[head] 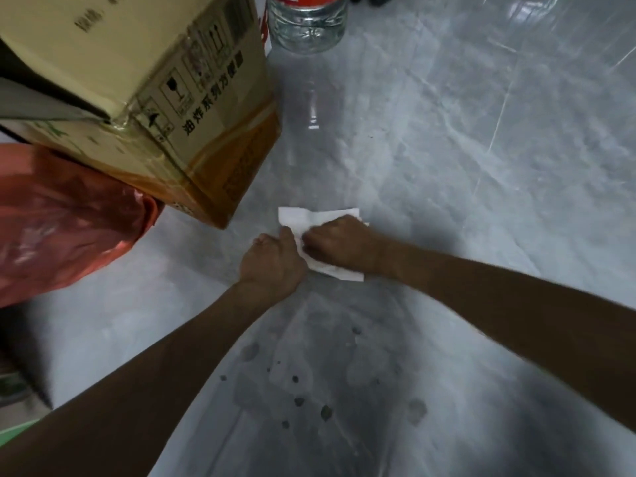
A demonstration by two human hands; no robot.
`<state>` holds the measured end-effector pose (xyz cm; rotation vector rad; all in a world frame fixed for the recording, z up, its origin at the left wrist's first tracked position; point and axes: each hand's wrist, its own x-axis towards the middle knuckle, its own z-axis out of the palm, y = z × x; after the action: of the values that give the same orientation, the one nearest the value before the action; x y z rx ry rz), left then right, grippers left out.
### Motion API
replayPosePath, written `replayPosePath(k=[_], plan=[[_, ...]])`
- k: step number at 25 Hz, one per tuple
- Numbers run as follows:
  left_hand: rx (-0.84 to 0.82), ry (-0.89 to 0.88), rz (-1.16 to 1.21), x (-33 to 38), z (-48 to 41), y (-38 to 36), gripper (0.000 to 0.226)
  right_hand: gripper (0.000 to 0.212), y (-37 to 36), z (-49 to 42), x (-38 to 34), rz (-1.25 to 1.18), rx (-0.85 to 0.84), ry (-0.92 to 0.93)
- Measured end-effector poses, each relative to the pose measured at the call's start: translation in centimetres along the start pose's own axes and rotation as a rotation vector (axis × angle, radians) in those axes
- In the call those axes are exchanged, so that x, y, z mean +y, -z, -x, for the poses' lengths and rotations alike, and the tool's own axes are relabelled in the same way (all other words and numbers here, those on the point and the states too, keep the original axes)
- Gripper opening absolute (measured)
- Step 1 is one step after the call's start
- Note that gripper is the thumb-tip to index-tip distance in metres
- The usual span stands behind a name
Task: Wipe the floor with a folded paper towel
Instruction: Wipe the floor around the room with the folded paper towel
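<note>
A: Where is the paper towel [297, 217]?

B: Flat on the grey marbled floor [464, 160], near the middle of the view, just off the corner of the lower cardboard box [223, 166]. It is white and creased. Its far edge and its near right corner show past the hands.

A: And the 2 hands?

B: Both are on it, side by side and almost touching. The left hand [275, 261] sits at the towel's left edge with its fingers curled in and the thumb on the edge, pinching it. The right hand [339, 244] lies on top of the towel, knuckles up and fingers curled down into the sheet, gripping it against the floor. Both forearms are bare and reach in from the bottom of the view.

A: Anything on the floor close to the person?

B: A scatter of dark spots [326, 412] and fainter smudges, well short of the towel, between the 2 forearms.

A: What else is around?

B: 2 stacked boxes on the left, the upper cardboard box [137, 46] bearing printed handling symbols. A red plastic bag [62, 222] lies against the lower one. A clear plastic bottle [306, 22] with a red label stands at the top, just beside the boxes, and its reflection shows in the glossy floor.
</note>
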<state>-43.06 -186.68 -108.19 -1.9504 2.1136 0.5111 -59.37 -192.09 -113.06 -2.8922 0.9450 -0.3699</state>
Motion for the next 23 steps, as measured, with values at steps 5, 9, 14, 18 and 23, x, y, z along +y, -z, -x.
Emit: replayPosePath(k=[5,9,14,18,23], plan=[[-0.030,-0.001,0.032,-0.4,-0.4,-0.2,0.033,0.026,3.4,0.0,9.2,0.183,-0.008,-0.884],[-0.024,0.038,0.038,-0.6,-0.5,0.0,0.041,0.016,0.1,-0.2,1.2,0.193,-0.032,-0.546],[-0.057,0.057,-0.031,-0.7,-0.8,-0.4,0.045,0.018,0.6,7.5,0.9,0.159,-0.022,0.021],[-0.104,0.102,0.080,-0.3,-0.4,-0.7,0.039,0.028,4.2,9.9,7.8,0.235,0.046,-1.104],[0.041,0.129,0.164,0.9,-0.4,-1.0,0.051,0.026,1.3,8.0,-0.8,0.121,0.014,-0.451]])
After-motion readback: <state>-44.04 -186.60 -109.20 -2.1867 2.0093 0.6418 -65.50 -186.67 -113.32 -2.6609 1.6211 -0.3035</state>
